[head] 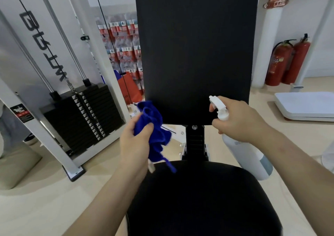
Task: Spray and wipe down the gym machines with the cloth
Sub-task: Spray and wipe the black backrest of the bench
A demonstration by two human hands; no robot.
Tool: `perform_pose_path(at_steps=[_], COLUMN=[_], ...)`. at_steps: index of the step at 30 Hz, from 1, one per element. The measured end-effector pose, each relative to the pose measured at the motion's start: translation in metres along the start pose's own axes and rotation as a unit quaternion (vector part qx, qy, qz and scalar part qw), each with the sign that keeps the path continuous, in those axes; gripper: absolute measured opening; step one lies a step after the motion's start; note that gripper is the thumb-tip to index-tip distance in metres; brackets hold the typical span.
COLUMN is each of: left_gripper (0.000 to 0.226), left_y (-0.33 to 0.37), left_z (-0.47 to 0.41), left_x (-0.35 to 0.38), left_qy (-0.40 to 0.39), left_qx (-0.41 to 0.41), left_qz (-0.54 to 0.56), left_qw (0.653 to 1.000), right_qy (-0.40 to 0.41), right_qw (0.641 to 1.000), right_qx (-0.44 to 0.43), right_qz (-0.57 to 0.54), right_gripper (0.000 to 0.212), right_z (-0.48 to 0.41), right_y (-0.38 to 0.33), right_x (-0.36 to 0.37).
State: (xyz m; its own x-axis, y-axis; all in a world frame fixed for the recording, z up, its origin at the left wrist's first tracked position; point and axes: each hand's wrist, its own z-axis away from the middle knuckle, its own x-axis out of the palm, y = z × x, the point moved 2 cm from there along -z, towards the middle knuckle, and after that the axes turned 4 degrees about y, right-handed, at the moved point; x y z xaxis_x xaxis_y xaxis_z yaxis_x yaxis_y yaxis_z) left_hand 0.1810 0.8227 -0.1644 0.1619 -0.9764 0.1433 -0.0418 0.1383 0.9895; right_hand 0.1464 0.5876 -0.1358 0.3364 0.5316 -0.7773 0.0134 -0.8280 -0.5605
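Closest to the person is the black seat pad (207, 199) of a gym machine, filling the bottom of the view, with both bare forearms reaching out over it. Rising behind it is the tall black back pad (197, 46), joined to the seat by a black bracket (194, 141) with a bolt at its top. The left hand (134, 145) has its fingers and thumb curled round a bunched blue cloth (153, 127), held in the air in front of the lower left corner of the back pad; a loose tail of the cloth hangs down to the rear edge of the seat. The right hand (240, 122) is wrapped round the neck of a white spray bottle (247, 156), one finger hooked on the trigger under the white spray head (218, 107), which points toward the bottom of the back pad. The bottle is tilted, its grey-banded base slanting down to the right, beside the seat. Off to the left stands a black weight stack (81, 116) in a white frame, with chrome guide rods and a thin cable running up. Shrink-wrapped packs of bottled water (124, 42) are piled behind it. Two red fire extinguishers (287, 62) stand by the wall on the right, near a low white platform (307, 107) on the floor.
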Motion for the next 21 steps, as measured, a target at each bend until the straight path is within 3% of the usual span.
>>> perform_pose_path(at_steps=[2,3,6,8,10,13,17,21], left_gripper=[0.041,0.045,0.058,0.06,0.058,0.06,0.055,0.036], left_y=[0.008,0.007,-0.014,-0.027,-0.031,-0.028,-0.025,-0.037], left_z=[-0.008,-0.018,-0.05,-0.06,-0.055,-0.041,-0.014,0.002], left_x=[-0.007,-0.003,0.023,0.037,0.056,0.098,0.171,0.203], left_qy=[-0.028,-0.053,-0.123,-0.103,-0.113,-0.206,-0.236,-0.279], left_qx=[0.209,0.305,0.474,0.51,0.582,0.698,0.741,0.752], left_qz=[-0.127,-0.213,-0.492,-0.574,-0.573,-0.532,-0.512,-0.545], left_qw=[0.969,0.927,0.72,0.632,0.567,0.432,0.365,0.244], right_qy=[-0.004,-0.003,0.008,0.006,0.001,0.009,0.083,0.085], right_qw=[1.0,1.0,1.0,0.999,0.998,0.997,0.987,0.987], right_qx=[-0.005,-0.007,-0.007,-0.007,-0.001,0.018,0.083,0.101], right_qz=[0.001,0.001,-0.018,-0.041,-0.06,-0.076,-0.109,-0.097], right_gripper=[0.018,0.018,0.02,0.023,0.025,0.024,0.025,0.023], right_z=[-0.002,-0.002,0.002,0.007,0.012,0.027,0.054,0.069], right_y=[0.0,0.001,0.001,0.002,0.008,0.019,0.043,0.058], right_x=[0.001,0.002,0.001,-0.003,-0.01,-0.026,-0.051,-0.052])
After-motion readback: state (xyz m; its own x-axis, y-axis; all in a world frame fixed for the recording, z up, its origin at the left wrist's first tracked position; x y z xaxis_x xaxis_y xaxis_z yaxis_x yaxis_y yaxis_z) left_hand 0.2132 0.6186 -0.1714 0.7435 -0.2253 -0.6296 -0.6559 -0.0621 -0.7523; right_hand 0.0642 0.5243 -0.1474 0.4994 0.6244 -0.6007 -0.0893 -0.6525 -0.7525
